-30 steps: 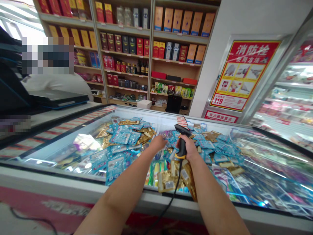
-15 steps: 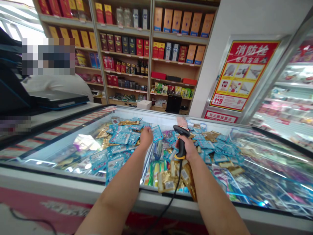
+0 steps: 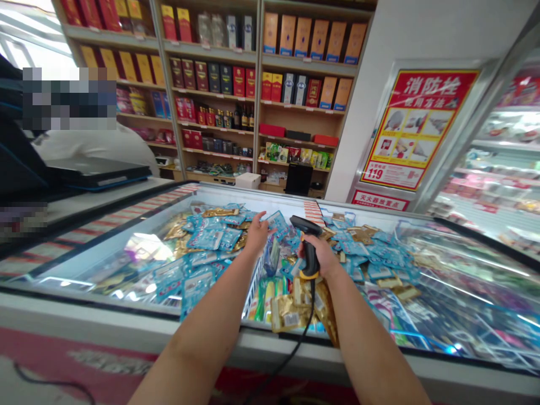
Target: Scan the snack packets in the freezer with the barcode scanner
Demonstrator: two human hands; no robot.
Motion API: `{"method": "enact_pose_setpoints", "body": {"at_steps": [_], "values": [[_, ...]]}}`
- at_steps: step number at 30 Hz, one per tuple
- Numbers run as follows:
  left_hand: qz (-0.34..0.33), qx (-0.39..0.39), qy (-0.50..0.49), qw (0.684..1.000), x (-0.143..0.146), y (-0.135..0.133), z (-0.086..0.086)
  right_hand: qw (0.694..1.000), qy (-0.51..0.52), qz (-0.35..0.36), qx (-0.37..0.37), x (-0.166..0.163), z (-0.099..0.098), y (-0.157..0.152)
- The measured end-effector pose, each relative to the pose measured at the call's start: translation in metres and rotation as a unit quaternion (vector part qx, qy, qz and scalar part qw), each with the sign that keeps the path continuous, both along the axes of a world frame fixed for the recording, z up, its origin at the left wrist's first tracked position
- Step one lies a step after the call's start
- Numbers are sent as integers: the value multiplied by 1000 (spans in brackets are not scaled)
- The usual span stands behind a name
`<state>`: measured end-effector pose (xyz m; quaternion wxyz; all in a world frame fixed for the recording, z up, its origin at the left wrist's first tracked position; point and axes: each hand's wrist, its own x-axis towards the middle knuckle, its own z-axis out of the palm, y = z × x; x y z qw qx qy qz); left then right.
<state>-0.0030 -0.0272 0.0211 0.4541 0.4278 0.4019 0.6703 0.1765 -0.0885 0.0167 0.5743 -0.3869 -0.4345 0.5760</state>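
My left hand is over the middle of the chest freezer, fingers extended and apart. Just right of its fingertips is a blue packet, tilted; I cannot tell whether it touches anything below. My right hand is wrapped round the handle of a black and yellow barcode scanner, whose head points left and whose cable hangs toward me. Blue packets lie heaped with gold ones to the left. Under the scanner are gold packets beside green and yellow packages.
More blue packets are piled on the right. Sliding glass covers the right part. A white wire divider stands mid-freezer. At left are a counter with a dark device and a person in a white top. Shelves of boxes stand behind.
My left hand has let go of the blue packet and its fingers have spread; the packet is now slightly farther right. The scanner has shifted a little left and down in my right hand.
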Motion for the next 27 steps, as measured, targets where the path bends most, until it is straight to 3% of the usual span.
{"method": "enact_pose_setpoints", "body": {"at_steps": [16, 27], "values": [[-13, 1, 15, 1000, 2, 4, -5, 1000, -18, 18, 5, 0, 0, -4], [-5, 27, 4, 1000, 1, 0, 2, 999, -36, 22, 3, -1, -1, -3]]}}
